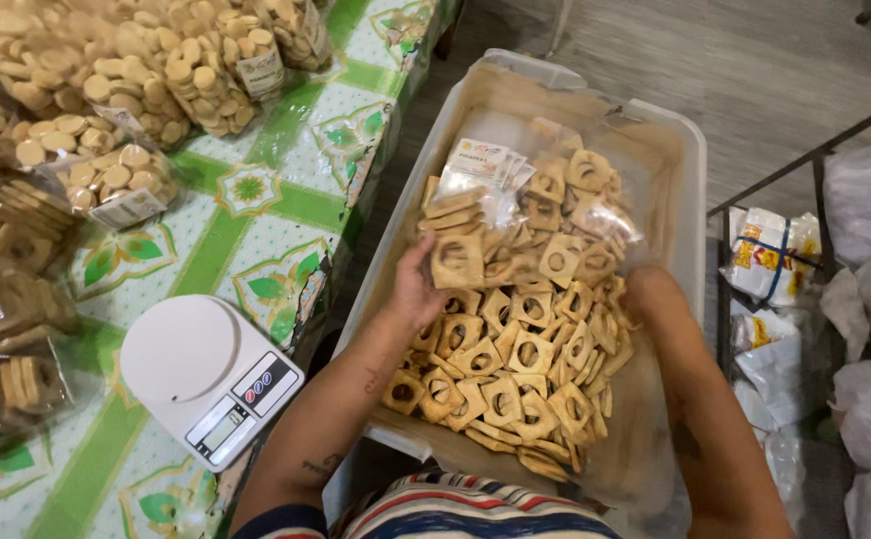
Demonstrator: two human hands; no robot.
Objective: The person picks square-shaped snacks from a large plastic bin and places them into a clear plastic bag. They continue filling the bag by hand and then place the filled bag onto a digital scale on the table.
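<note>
Here we see left hand (pixel 416 289) gripping clear bag (pixel 525 215) of square holed biscuits (pixel 503 374) inside plastic tub (pixel 690 160); right hand (pixel 645 284) buried beside bag, grip unclear, possibly holding it. Bagged round biscuits (pixel 136 80) and white scale (pixel 206 374) on table (pixel 256 230).

Patterned table (pixel 256 215): white scale (pixel 206 374), bagged biscuits (pixel 126 85).
</note>
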